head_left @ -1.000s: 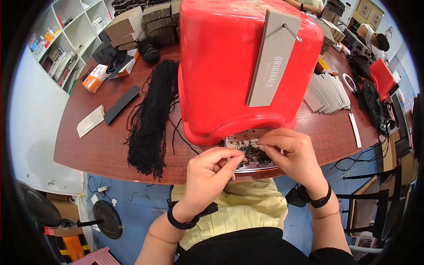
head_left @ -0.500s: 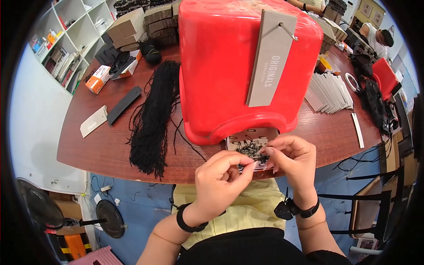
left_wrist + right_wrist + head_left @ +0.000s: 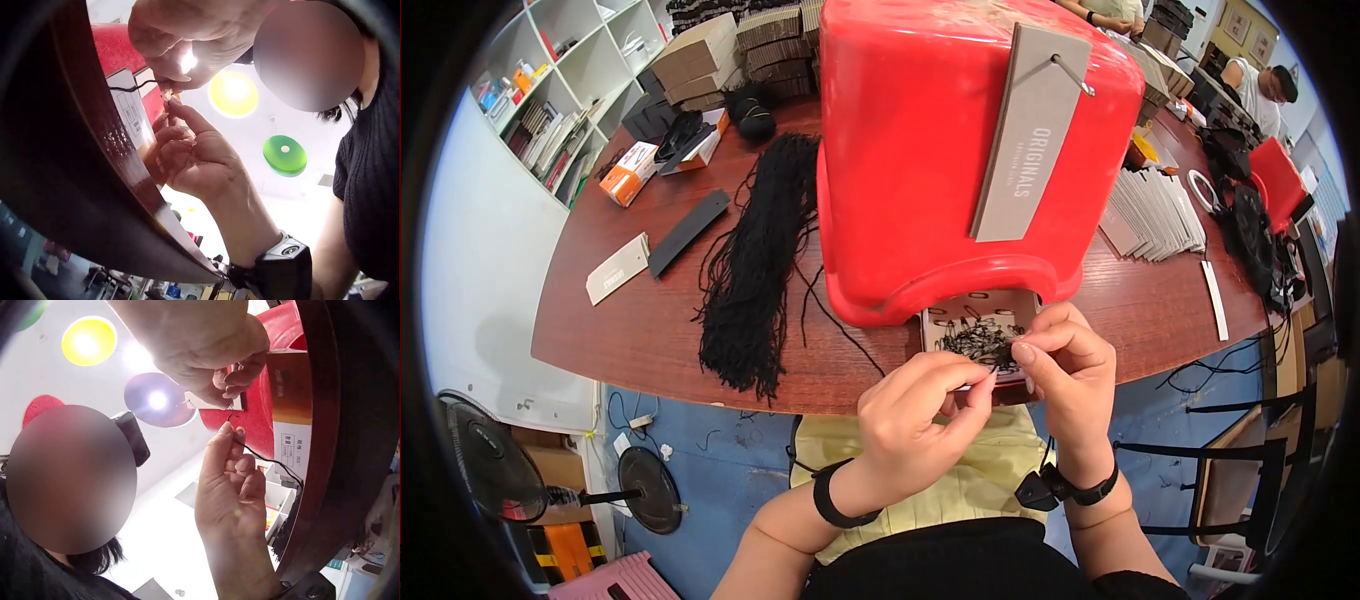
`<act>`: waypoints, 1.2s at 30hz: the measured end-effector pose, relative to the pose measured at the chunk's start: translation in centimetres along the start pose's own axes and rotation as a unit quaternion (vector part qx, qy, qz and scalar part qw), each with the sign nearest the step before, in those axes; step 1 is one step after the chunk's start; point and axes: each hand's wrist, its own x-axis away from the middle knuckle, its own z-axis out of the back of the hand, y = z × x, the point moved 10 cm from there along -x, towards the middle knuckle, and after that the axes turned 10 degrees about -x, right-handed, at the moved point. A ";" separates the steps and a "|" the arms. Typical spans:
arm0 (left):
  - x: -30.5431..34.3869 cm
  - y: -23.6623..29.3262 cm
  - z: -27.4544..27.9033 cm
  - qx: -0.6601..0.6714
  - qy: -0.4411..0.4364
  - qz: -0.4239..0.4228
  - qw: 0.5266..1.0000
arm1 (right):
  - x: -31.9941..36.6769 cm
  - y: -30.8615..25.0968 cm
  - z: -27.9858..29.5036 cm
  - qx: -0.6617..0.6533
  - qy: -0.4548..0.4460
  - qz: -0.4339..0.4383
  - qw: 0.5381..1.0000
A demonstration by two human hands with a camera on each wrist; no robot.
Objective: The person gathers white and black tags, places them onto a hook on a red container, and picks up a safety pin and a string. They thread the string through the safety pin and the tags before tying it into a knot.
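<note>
My left hand [image 3: 920,425] pinches a black cord [image 3: 269,459] between thumb and index finger, with a short end sticking out past the fingertips. Close beside it, my right hand [image 3: 1075,385] pinches a tiny thin pin [image 3: 231,409], mostly hidden by the fingers. The fingertips of both hands nearly meet at the cord's end. Beneath them sits an open box [image 3: 1032,303] of small dark safety pins [image 3: 975,335], partly under the arch of a red plastic stool [image 3: 900,150]. On the stool rests a grey ORIGINALS tag [image 3: 1025,140] with a pin through its hole.
Left of the stool lies a bundle of black cords [image 3: 750,270], with a dark tag [image 3: 690,232] and a pale tag [image 3: 618,268] further left. Fanned grey tags [image 3: 1150,212] lie on the right. The table's front edge runs just under the hands.
My left hand has moved right, bringing its fingertips close to those of the right hand. The right hand has come slightly nearer my body, still pinching.
</note>
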 end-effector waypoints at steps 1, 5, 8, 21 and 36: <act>0.0 0.0 0.0 0.000 0.000 0.000 1.000 | 0.0 0.0 0.0 0.000 0.000 0.000 1.000; 0.0 -0.1 0.0 -0.014 0.003 0.003 1.000 | 0.2 -0.1 -0.6 -0.008 -0.021 -0.001 1.000; 0.0 0.1 0.3 -0.031 0.013 -0.006 0.999 | 0.4 -0.2 -0.8 0.017 -0.040 0.009 0.999; 0.6 1.5 0.1 -0.066 -0.031 -0.071 0.995 | 1.1 -1.0 -2.5 0.053 -0.167 0.024 0.984; 2.3 -1.5 5.9 0.409 0.026 0.135 0.902 | 9.6 5.4 -6.5 -0.093 -0.384 -0.371 0.840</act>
